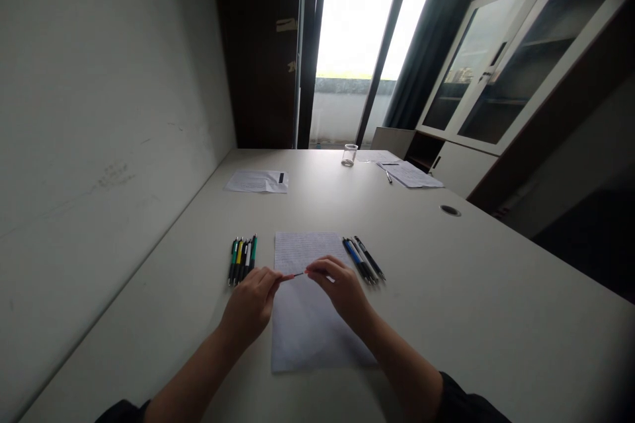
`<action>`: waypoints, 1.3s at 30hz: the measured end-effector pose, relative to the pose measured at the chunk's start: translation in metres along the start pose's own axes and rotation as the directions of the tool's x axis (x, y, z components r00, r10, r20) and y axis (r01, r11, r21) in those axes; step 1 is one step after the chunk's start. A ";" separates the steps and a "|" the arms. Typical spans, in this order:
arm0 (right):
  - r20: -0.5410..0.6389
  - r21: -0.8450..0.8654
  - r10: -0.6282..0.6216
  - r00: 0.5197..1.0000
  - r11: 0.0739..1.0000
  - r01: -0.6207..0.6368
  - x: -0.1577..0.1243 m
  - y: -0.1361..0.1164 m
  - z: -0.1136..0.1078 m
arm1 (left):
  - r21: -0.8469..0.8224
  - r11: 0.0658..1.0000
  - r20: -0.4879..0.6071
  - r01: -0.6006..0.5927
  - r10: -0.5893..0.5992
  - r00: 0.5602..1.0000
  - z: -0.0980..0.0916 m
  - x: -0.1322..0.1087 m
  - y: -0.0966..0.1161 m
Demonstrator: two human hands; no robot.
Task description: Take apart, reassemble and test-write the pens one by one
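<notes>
Over a sheet of paper with lines on its upper part, my two hands face each other. My left hand is closed on a slim red pen, whose thin dark end points right. The fingertips of my right hand pinch close to that end, and a small reddish bit shows at them; I cannot make out what it is. Left of the paper lies a row of several pens with green, yellow, black and white barrels. Another group of pens, blue, black and white, lies to the right.
Farther back on the white table are a sheet at left, a clear glass, stacked papers and a single pen. A round cable hole sits near the right edge. A wall borders the left side.
</notes>
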State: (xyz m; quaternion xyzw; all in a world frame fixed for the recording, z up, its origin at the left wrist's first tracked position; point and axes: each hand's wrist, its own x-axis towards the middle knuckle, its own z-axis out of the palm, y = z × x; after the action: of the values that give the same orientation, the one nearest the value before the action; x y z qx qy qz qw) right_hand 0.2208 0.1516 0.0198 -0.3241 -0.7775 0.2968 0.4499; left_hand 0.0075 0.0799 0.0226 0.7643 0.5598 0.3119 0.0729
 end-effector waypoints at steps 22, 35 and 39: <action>0.064 -0.021 -0.047 0.997 0.999 0.049 -0.003 -0.005 0.003 | -0.011 0.998 0.035 -0.062 0.062 0.997 0.001 -0.001 0.003; 0.073 -0.011 -0.036 0.997 0.999 0.036 -0.002 -0.008 0.001 | -0.113 0.989 0.036 -0.093 0.098 0.995 0.005 -0.003 0.001; 0.070 0.000 -0.019 0.997 1.000 0.019 -0.002 -0.008 0.002 | -0.106 0.988 0.050 -0.110 0.116 0.992 0.004 -0.003 0.000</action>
State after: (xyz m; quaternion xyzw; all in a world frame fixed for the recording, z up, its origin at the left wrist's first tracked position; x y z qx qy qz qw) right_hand 0.2182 0.1444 0.0242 -0.3063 -0.7959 0.3031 0.4252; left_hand 0.0093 0.0781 0.0179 0.7984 0.4965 0.3223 0.1103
